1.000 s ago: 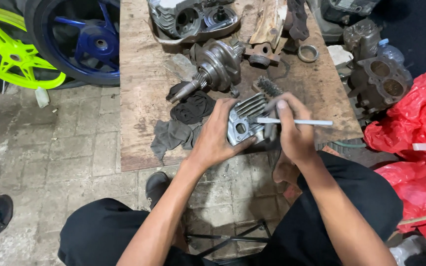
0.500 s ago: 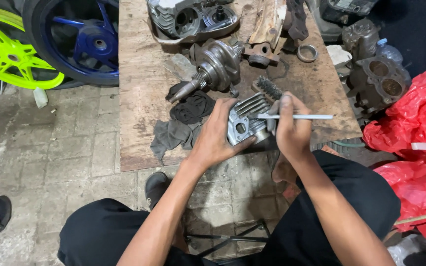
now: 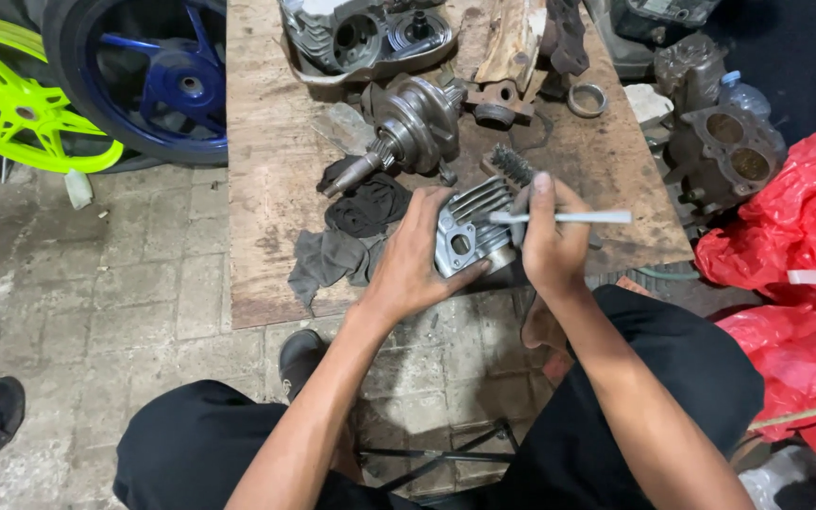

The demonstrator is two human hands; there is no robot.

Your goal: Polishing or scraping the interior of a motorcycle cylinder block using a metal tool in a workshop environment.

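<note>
Seen from the head camera, looking down: a worn wooden bench (image 3: 266,189) is viewed from above, with the person's two bare forearms reaching up from the bottom of the frame toward its near edge.

A finned grey metal engine part (image 3: 469,231) is held at the near edge of the bench, towards the right corner. It is grasped from the left by the left hand (image 3: 417,255), whose fingers are wrapped over its left side and whose thumb lies along its lower edge. The part is tilted, with its fins pointing away from the person.

A thin pale-handled brush (image 3: 564,217) is gripped in the right hand (image 3: 550,241), with the fingers closed round the handle and the forefinger stretched up along it. The handle sticks out to the right; the other end lies against the fins of the part.

Just left of the left hand, dark crumpled rags (image 3: 351,231) are spread on the bench. Behind the hands, near the middle of the bench, a crankshaft (image 3: 408,127) is laid on its side. At the far edge an engine casing (image 3: 361,38) is seen. A metal ring (image 3: 586,99) lies near the right edge.

Off the bench to the left, a blue wheel (image 3: 158,80) and a lime-green wheel (image 3: 16,99) are stood on the brick floor. To the right, red plastic bags (image 3: 795,236) are piled.
</note>
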